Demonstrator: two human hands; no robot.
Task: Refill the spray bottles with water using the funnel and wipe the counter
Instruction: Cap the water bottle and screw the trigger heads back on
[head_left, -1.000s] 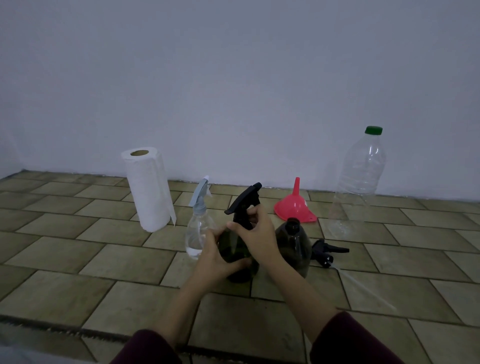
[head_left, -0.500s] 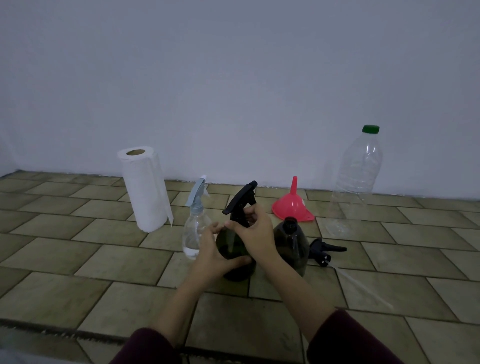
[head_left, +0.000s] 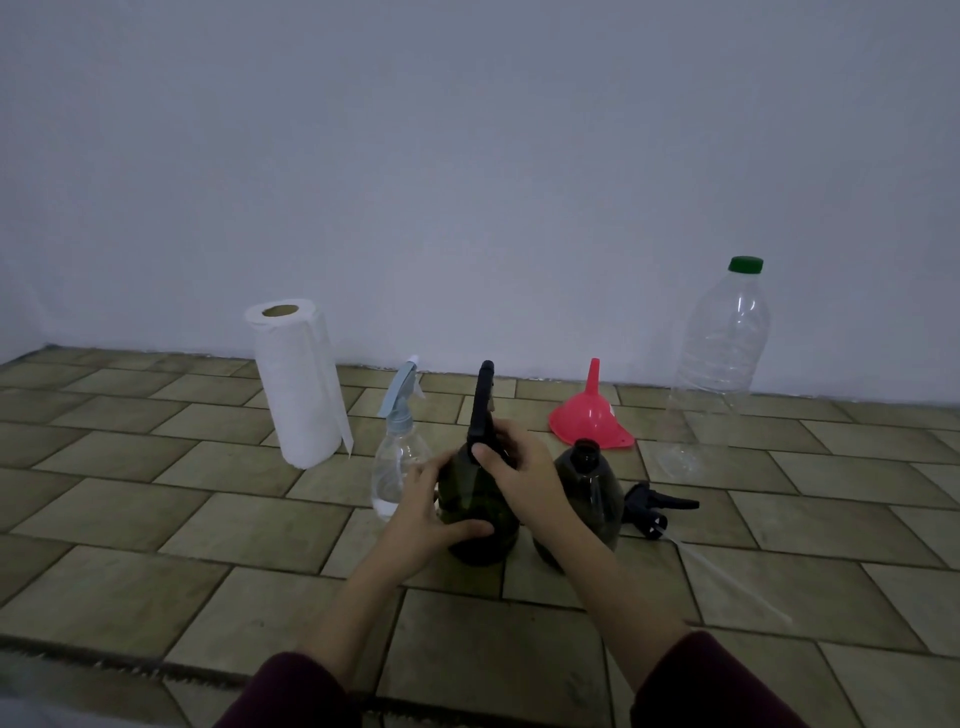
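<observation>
I'm watching both maroon sleeves (head_left: 291, 691) coming in from the bottom edge over the tan tiled counter (head_left: 156, 597). Left hand (head_left: 423, 512) is cupping the dark green round-bodied plastic spray bottle (head_left: 478, 512), fingers curled round its side and thumb across the front, probably bracing it so it doesn't spin. Right hand (head_left: 519, 475) is curling fingers and thumb round the collar under the black trigger sprayer head (head_left: 482, 405); I'm reading that as unscrewing the head for a refill, nozzle pointing away.

Just right of it, touching or nearly so, a second dark green spray bottle (head_left: 589, 499) is standing upright with its neck open. Its removed black trigger head (head_left: 657, 512) is lying on the tiles beside it, clear dip tube trailing off to the right, likely parked there to free the neck for the funnel.

Just left, a small clear plastic spray bottle with pale blue trigger (head_left: 397, 457) is holding a little water at the bottom.

Further back: white paper towel roll (head_left: 298, 382) standing upright on the left, red plastic funnel (head_left: 592, 415) resting mouth down, and a tall clear plastic bottle with green cap (head_left: 719, 364) at far right, capped.

No brands, labels or legible writing anywhere.
</observation>
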